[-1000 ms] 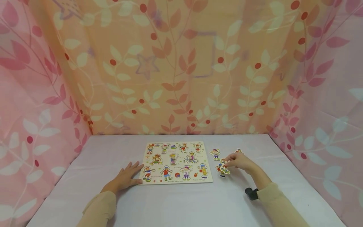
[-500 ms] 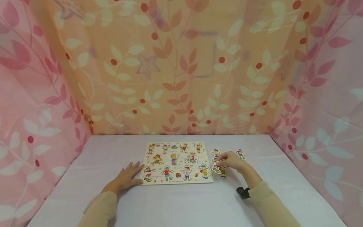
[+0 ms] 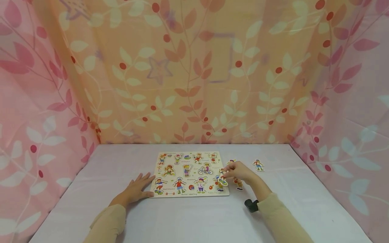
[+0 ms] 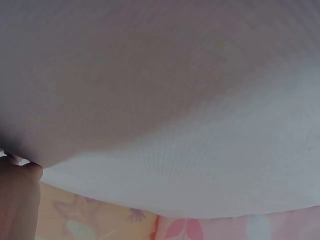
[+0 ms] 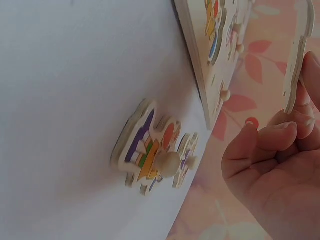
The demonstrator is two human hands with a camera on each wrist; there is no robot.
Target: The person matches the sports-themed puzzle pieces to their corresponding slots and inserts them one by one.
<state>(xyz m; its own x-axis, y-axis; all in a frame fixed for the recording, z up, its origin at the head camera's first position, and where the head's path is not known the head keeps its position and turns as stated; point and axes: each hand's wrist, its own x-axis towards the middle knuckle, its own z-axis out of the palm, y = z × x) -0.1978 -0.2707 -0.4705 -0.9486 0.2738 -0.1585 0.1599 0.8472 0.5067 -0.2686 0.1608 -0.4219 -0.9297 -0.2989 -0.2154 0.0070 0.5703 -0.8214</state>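
My right hand (image 3: pixel 243 173) pinches a child-shaped wooden puzzle piece (image 3: pixel 223 181) over the right edge of the puzzle board (image 3: pixel 181 178). Seen edge-on in the right wrist view, that piece (image 5: pixel 298 57) stands raised off the table beside the fingertips of the right hand (image 5: pixel 277 160). The cream board bears pictures of children at sports. At its lower left corner, my left hand (image 3: pixel 133 190) rests with fingers spread, thumb and fingertips at the edge. Only a dark part of the left hand (image 4: pixel 20 200) shows in the left wrist view.
Right of the board lie loose knobbed pieces: one in front (image 3: pixel 239 184), another farther right (image 3: pixel 258 165), and one behind the right hand, partly covered (image 3: pixel 232 161). A white cloth (image 3: pixel 182 219) covers the table. Patterned curtains (image 3: pixel 188 84) enclose the back and sides.
My right hand has moved left with the held piece, from above the loose pieces to over the board's right edge, uncovering pieces behind it. The left hand stays in place.
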